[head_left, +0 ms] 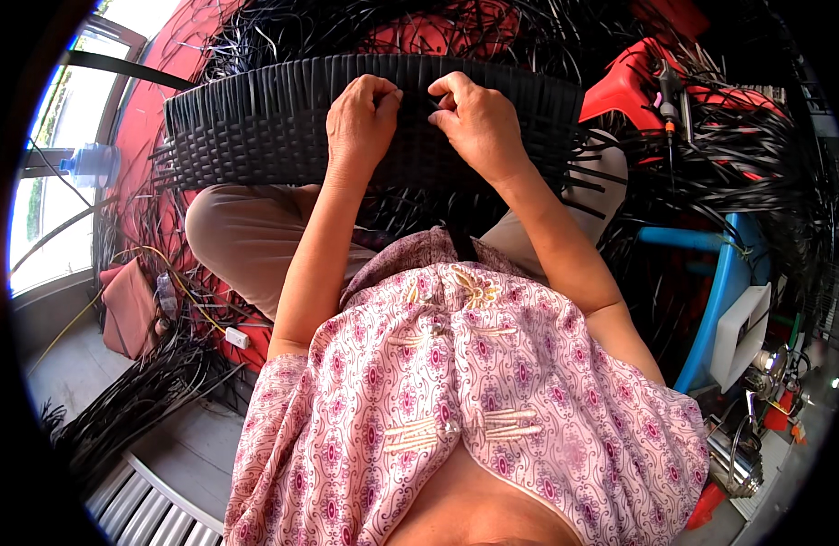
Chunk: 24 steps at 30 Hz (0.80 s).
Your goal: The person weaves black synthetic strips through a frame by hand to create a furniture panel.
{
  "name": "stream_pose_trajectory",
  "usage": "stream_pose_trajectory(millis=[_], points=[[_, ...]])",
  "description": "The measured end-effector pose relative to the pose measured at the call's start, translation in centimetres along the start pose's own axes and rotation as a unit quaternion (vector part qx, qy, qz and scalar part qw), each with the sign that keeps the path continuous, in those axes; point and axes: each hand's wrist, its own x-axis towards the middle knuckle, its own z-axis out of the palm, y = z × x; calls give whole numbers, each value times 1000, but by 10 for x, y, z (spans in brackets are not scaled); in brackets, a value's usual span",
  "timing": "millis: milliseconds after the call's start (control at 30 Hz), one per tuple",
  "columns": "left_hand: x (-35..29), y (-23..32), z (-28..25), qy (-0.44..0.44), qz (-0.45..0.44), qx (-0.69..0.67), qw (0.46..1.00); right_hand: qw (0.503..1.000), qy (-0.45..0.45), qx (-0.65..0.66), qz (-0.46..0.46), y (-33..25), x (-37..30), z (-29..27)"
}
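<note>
A curved panel woven from flat black strips lies across my lap, with a wrapped upper rim and loose strip ends at both sides. My left hand is closed over the panel near its middle, thumb pressed to the fingers. Just to the right, my right hand pinches thumb and forefinger together over the same panel. A dark strip seems to show at its fingertips. Black on black hides what lies between the two hands, and I cannot make out what the left fingers grip.
Loose black strips heap up beyond the panel and over the red floor covering. On the right are a red plastic stool, a tool with an orange band and a blue plastic frame. A pink bag lies left.
</note>
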Motion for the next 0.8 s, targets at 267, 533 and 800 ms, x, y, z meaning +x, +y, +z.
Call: stream_pose_trajectory(millis=[267, 533, 800], points=[[15, -5, -25, -86, -43, -95, 991, 981, 39, -117, -152, -1, 23, 7], [21, -15, -53, -59, -73, -109, 990, 982, 63, -106, -141, -6, 38, 6], [25, 3, -59, -82, -27, -161, 983, 985, -54, 154, -63, -15, 53, 20]])
